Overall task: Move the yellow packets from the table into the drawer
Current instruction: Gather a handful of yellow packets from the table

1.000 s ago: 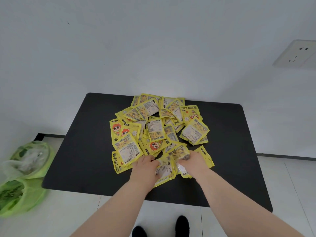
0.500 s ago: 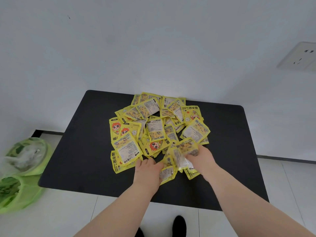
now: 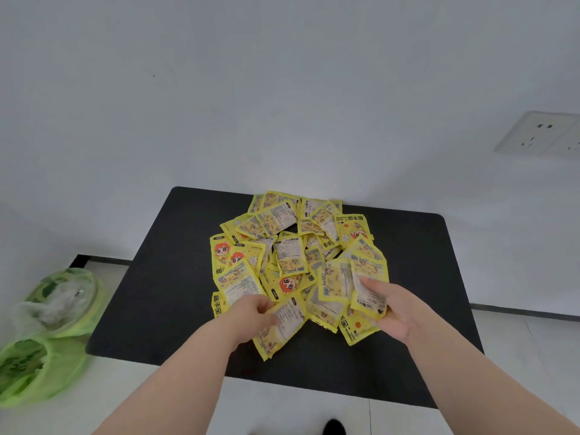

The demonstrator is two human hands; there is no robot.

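Note:
A heap of several yellow packets (image 3: 290,246) covers the middle of the black table (image 3: 163,277). My left hand (image 3: 251,318) pinches one yellow packet (image 3: 281,331) at the heap's near edge, and the packet tilts down toward me. My right hand (image 3: 397,312) grips a fanned bunch of yellow packets (image 3: 354,287), lifted a little over the heap's near right side. No drawer is in view.
Green plastic bags (image 3: 47,334) lie on the white floor left of the table. A white wall stands right behind the table, with a socket (image 3: 539,133) at the right. My dark shoe (image 3: 334,428) shows below the table's near edge.
My right hand has lifted its bunch of packets and turned it upright to the right. My left hand has taken hold of one packet and drawn it toward me.

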